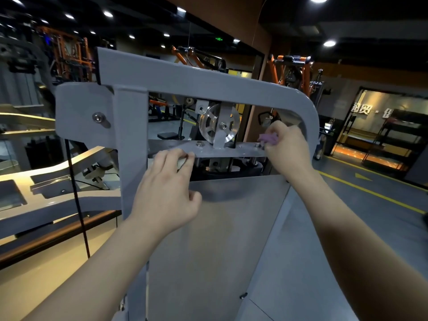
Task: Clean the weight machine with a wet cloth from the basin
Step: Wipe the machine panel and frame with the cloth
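The right hand (288,147) is clenched around a bunched purple cloth (268,138), which sticks out past the knuckles to the left and is pressed down on the right end of a flat grey cross plate (222,152). The left hand (166,195) is further along the same plate, well apart from the cloth. Its fingers (172,156) are curled over the plate's front edge and grip it, and the thumb lies lower against the grey cover panel (220,251) below. Between the two hands, a silver spoked pulley (218,127) stands upright on a bracket bolted to the plate. It is nearer the cloth than the left hand. All of this sits inside the upper opening of the weight machine (196,77), a grey painted frame with a straight post on the left and a rounded corner on the right, just above and behind the right hand. A round bolt head (99,117) shows on the flat bracket left of the post, and a thin black cable (77,198) hangs down beside it. Beyond the frame are orange racks (289,72) and a grey floor marked with a yellow line (370,191).
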{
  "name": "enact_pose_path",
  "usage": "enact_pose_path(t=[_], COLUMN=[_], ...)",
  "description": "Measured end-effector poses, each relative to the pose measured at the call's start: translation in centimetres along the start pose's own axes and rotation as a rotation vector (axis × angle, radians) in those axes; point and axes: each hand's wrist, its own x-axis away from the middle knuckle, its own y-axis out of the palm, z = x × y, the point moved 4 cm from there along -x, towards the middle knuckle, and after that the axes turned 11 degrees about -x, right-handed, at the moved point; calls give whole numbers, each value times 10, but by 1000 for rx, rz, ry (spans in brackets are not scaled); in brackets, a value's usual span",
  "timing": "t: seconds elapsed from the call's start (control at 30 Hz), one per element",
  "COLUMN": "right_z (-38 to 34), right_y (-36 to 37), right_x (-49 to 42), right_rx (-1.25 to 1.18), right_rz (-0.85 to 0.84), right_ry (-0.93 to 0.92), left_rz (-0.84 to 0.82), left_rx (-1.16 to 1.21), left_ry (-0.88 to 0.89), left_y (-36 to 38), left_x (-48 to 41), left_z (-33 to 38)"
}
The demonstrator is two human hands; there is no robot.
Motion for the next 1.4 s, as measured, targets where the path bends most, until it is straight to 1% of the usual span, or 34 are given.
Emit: enact_pose_path(t=[0.03, 0.07, 0.17, 0.23, 0.3, 0.37, 0.4, 0.47, 0.53, 0.57, 0.63, 0.73, 0.8, 0.93, 1.0, 1.07, 1.13, 1.2, 1.23, 1.3, 1.4], right_z=[1, 2, 3, -2, -3, -5, -6, -1, 2, 2, 0, -7, -15, -30, -38, -41, -31, -17, -12, -10, -19], right_y=[6, 14, 31, 27, 19, 15, 16, 24, 31, 31, 28, 28, 33, 40, 44, 42, 30, 16, 13, 17, 23], right_x=[-6, -11, -12, -7, -6, -8, -11, -17, -19, -19, -18, -9, 2, 22, 33, 38, 31, 20, 16, 14, 15], right_rx=[135, 195, 159, 68, -55, -105, -84, 87, 239, 230, 153, 76, 51, 42, -79, -299, -454, -392, -325, -237, -203], right_rz=[-1, -48, -257, -331, -329, -247, -186, -124, -142, -179, -241, -267, -278, -246, -279, -288, -192, -95, -104, -198, -316], right_ry=[-32, -25, 46, 55, 50, -5, -35, -69, -63, -26, 26, 14, -28, -132, -146, -74, 75, 148, 158, 175, 207], left_rz=[0, 0, 6, 6, 5, 3, 1, 0, 1, -1, -6, -14, -16, -20, -22, -23, -24, -21, -17, -20, -30], left_rx=[-3, -6, -10, -15, -25, -29, -28, -29, -31, -31, -29, -31, -34, -29, -29, -27, -23, -23, -22, -16, 10], left_ry=[0, -1, 1, 4, 5, 4, 2, 0, 2, 2, -3, -5, -9, -3, -2, 5, 9, 10, 11, 17, 33], left_y=[0, 0, 0, 1, 1, 0, 0, 0, 0, 0, 1, 1, 1, 0, -1, 0, 0, 0, 0, -1, -3], left_x=[0, 0, 0, 0, 0, 1, 1, 0, 0, 0, 1, 2, 2, 1, 2, 2, 1, 1, 1, 1, 0], left_z=[0, 0, 0, 0, 0, 1, 1, 0, 0, 0, 1, 2, 3, 2, 2, 2, 1, -1, -1, -1, -2])
